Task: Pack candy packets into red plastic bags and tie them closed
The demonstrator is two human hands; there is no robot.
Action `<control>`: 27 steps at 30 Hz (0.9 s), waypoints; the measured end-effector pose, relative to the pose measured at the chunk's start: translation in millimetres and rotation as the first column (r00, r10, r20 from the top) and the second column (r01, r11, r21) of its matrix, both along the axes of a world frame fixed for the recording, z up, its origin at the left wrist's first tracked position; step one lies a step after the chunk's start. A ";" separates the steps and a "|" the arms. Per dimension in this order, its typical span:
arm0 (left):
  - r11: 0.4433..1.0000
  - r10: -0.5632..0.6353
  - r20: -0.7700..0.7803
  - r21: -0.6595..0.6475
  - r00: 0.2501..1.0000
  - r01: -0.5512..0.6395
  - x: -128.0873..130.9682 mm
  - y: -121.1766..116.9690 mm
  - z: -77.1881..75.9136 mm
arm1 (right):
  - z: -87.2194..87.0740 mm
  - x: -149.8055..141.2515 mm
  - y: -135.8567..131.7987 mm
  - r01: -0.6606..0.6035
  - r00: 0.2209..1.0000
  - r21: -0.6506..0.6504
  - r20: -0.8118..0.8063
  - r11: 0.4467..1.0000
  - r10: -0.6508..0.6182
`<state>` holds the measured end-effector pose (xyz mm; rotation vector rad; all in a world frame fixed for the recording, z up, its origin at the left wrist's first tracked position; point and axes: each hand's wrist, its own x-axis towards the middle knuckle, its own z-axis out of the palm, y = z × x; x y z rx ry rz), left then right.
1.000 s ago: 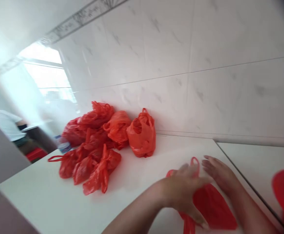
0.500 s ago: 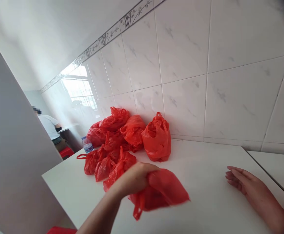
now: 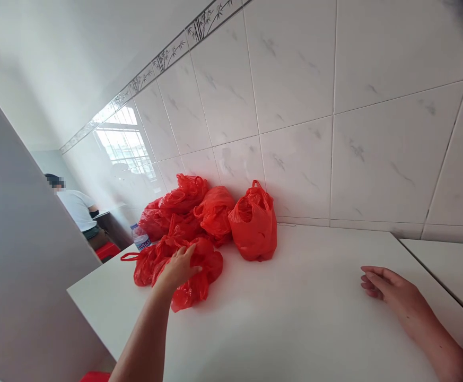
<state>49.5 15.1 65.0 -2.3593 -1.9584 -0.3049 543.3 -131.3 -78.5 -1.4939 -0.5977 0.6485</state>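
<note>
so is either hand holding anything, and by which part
Right hand: nothing. Left hand, over crumpled red plastic bags: cannot tell whether it grips one.

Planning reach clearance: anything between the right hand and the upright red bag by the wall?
Nothing visible; only white tabletop spans that gap. The left hand is beyond the upright red bag, at the piled red bags.

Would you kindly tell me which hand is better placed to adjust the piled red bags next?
Probably the left hand: open over those red bags, while the right hand is well away.
</note>
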 end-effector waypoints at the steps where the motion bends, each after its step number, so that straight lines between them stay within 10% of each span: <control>1: 1.000 -0.007 -0.002 -0.025 1.000 0.007 0.5 -0.1 -5.8 | -0.5 0.3 -0.1 -0.006 1.000 -0.010 0.008 1.000 0.006; 6: 0.997 0.040 0.037 0.062 0.999 -0.042 14.7 0.5 -11.1 | -3.0 2.4 0.8 -0.045 0.997 -0.063 0.060 0.997 0.048; 13: 0.853 -0.390 0.335 0.482 0.858 0.199 79.3 16.9 33.0 | 3.6 -2.1 -1.3 -0.038 0.997 -0.078 0.059 0.996 0.043; 21: 0.821 -0.491 0.374 0.501 0.787 0.274 176.9 74.3 105.9 | 12.0 -8.6 -3.8 -0.035 0.999 -0.083 0.031 0.996 0.037; 27: 0.882 -0.448 0.302 0.302 0.841 0.361 227.3 109.9 119.2 | 22.5 -15.5 -3.5 -0.048 0.998 -0.068 0.025 0.997 0.050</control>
